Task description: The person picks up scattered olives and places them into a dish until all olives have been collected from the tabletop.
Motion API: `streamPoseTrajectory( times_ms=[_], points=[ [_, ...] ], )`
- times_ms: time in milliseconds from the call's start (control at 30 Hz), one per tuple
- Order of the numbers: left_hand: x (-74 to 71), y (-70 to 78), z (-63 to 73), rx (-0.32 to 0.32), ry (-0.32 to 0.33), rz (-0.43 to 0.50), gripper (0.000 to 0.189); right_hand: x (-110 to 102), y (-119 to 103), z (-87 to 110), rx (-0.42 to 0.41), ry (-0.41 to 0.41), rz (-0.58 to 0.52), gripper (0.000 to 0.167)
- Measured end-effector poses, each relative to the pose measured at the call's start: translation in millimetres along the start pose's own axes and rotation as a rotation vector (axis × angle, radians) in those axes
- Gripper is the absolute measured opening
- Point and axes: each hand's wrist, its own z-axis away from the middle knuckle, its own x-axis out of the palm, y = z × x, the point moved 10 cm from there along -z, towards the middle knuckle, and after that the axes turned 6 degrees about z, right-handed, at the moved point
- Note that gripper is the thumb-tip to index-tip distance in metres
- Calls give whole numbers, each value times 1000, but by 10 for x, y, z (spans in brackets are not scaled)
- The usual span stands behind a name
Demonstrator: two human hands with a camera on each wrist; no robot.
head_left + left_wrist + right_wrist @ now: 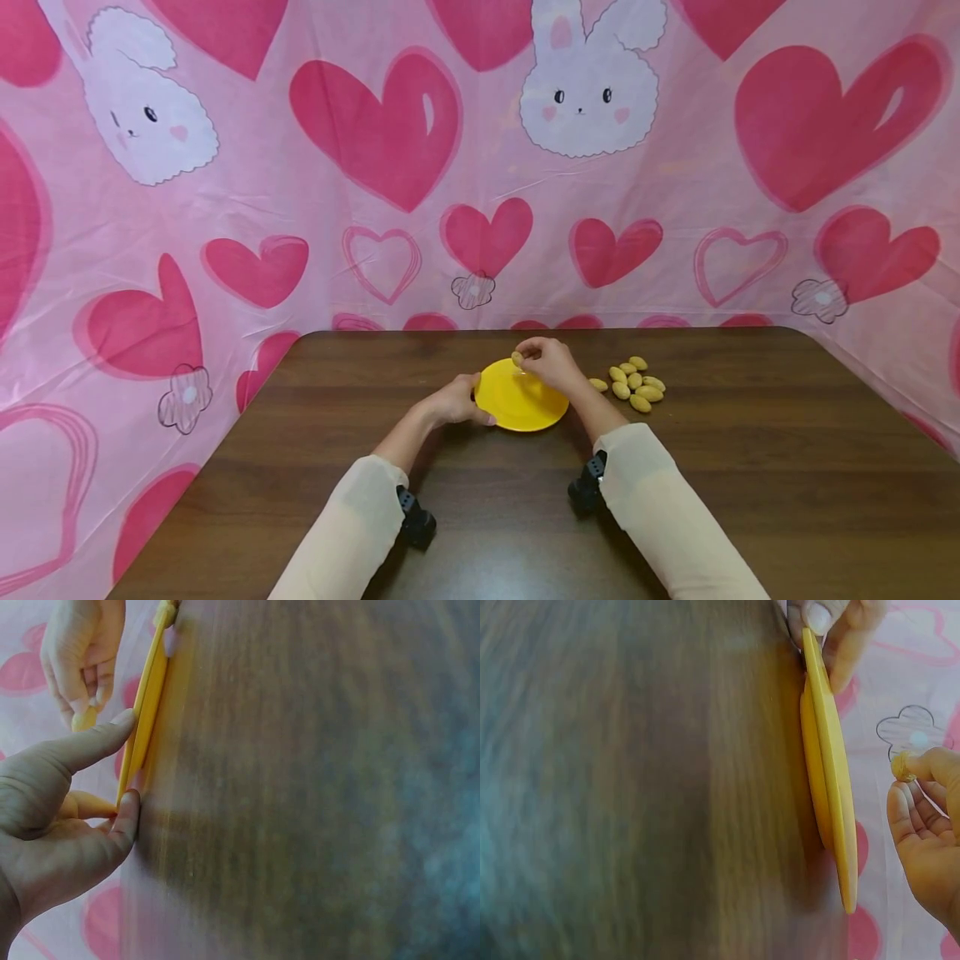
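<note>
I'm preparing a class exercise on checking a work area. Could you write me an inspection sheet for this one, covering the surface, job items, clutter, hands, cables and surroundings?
Surface: dark wood-grain table, shiny toward the near edge.
Job's things: yellow plate; group of small yellowish oval pieces to its right; another piece held above the plate.
Clutter: nothing seen.
Left hand: grips the plate's rim.
Right hand: pinches the held piece between thumb and fingers.
Cables: nothing seen.
Surroundings: pink backdrop with hearts and white rabbit heads; black devices worn at both wrists.
</note>
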Motion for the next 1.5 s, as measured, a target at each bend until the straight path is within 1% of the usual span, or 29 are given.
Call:
streamPoseTrajectory(
  times_ms=[233, 400, 700, 867, 1100, 1333, 1500],
  points=[
    [11, -22, -13, -3, -3, 11, 52, 136, -30, -6, 12, -43, -10, 20],
    [11, -29, -5, -13, -3, 18, 51, 224, -76, -7, -8, -63, 19, 18],
    [13, 30, -7, 46, -12, 5, 48, 390, -91, 4, 1, -130, 81, 18],
    [17, 31, -12, 51, -17, 15, 48, 433, -92, 29, 17, -161, 100, 19],
    [14, 26, -14, 41, -8, 6, 49, 474, -119, 54, -8, -191, 127, 19],
    [17, 32, -12, 38, -4, -5, 49, 496, -114, 63, -23, -199, 141, 19],
    [16, 23, -19, 43, -8, 1, 49, 513, -72, 48, -7, -199, 135, 19]
  ],
)
